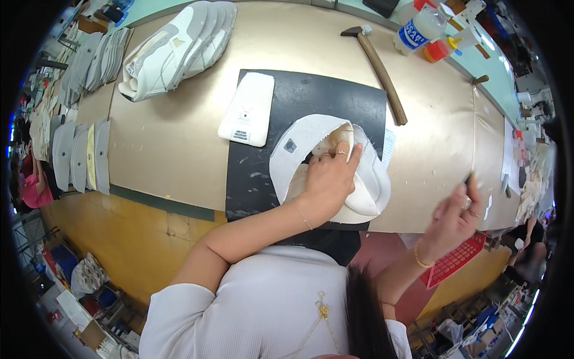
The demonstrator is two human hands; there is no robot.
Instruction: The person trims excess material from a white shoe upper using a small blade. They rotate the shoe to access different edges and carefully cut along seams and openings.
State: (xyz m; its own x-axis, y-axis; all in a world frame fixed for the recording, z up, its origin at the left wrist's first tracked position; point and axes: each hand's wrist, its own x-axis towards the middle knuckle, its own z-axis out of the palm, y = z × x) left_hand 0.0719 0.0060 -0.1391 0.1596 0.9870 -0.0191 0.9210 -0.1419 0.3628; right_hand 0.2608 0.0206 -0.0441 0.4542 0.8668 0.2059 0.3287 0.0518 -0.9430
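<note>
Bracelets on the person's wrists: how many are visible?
2: a thin pale chain bracelet behind the left hand, and a thicker gold-coloured bracelet behind the right hand.

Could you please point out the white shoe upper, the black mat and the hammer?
White shoe upper (373, 163): head view, on its right side.
Black mat (250, 179): head view, on its bare left part.
Hammer (383, 75): head view, on its wooden handle.

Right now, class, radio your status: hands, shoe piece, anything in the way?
Left hand on white shoe piece, at its opening. Right hand apart, pinching small dark item. Shoe piece lies on black mat. Hammer nearby, not blocking.
</note>
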